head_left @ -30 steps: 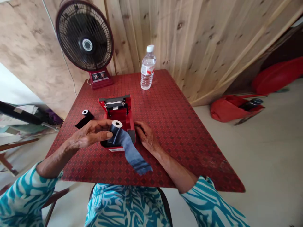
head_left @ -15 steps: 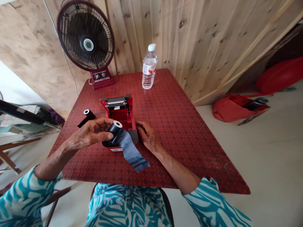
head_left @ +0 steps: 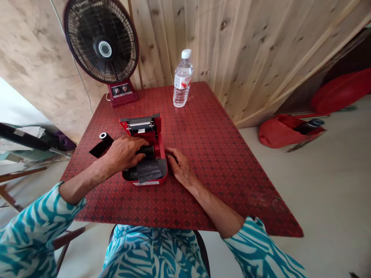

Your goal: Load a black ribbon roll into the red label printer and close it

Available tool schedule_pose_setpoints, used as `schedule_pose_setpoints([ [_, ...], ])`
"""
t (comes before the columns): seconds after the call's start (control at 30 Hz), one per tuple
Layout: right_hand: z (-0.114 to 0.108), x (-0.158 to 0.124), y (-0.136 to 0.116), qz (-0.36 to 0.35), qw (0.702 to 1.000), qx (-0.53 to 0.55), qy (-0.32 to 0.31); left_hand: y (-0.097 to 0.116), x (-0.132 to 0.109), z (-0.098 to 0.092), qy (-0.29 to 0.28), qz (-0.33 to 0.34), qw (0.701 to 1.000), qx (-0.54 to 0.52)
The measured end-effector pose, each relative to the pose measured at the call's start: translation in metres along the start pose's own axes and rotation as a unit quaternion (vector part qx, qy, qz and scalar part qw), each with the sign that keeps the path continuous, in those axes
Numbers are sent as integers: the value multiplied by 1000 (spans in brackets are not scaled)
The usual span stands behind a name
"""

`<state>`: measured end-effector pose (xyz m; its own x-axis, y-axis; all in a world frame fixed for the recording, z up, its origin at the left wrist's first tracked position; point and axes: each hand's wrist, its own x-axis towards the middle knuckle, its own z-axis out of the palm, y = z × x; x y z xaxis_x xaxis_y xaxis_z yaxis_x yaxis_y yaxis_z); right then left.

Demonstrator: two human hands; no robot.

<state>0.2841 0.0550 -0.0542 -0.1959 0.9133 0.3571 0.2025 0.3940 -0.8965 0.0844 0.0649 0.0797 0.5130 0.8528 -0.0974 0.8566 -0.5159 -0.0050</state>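
Observation:
A red label printer (head_left: 162, 154) stands on the table with its lid raised toward the wall. My left hand (head_left: 125, 153) reaches into it, its fingers closed round a black ribbon roll (head_left: 148, 150) lying crosswise inside. The loose dark end of the ribbon hangs forward over the printer's front edge. My right hand (head_left: 180, 165) rests on the table against the printer's right side, fingers curled loosely with nothing seen in them; their tips are partly hidden by the printer. Left of my left hand lies a second black roll (head_left: 108, 138) with a white core and a loose tail.
A dark red fan (head_left: 104, 49) stands at the table's back left, against the wooden wall. A clear water bottle (head_left: 182, 83) is upright at the back. The red patterned table (head_left: 220, 170) carries everything. On the floor to the right sits a red scoop-like container (head_left: 274, 131).
My left hand has lowered the ribbon roll from above the printer into it, turning it crosswise. Its loose tail now lies over the printer's front. My right hand has stayed at the printer's side.

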Motion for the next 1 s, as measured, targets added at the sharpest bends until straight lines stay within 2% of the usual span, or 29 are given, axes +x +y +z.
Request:
schedule_pose_setpoints([
  [0.13,0,0,1,-6,1000,1,4,2,13,-4,-69,-13,998,-4],
  [0.27,0,0,2,-14,1000,3,3,-1,26,2,-133,-33,991,4],
  [0.4,0,0,2,-14,1000,4,5,-7,30,4,-148,9,989,-11],
  [0.5,1,0,1,-6,1000,3,2,-14,14,-2,-85,65,987,-122],
  [0.57,0,0,1,-5,1000,6,-1,-17,-5,-6,-16,63,979,-192],
  [0.63,0,0,1,-3,1000,6,-2,-16,-26,-8,24,61,972,-225],
  [0.77,0,0,2,6,1000,-1,-2,-2,-54,1,115,130,968,-179],
  [0.87,0,0,1,7,1000,-4,2,6,-56,10,182,128,965,-140],
  [1.0,-1,0,-3,14,1000,-9,-6,11,-56,16,229,139,956,-120],
])
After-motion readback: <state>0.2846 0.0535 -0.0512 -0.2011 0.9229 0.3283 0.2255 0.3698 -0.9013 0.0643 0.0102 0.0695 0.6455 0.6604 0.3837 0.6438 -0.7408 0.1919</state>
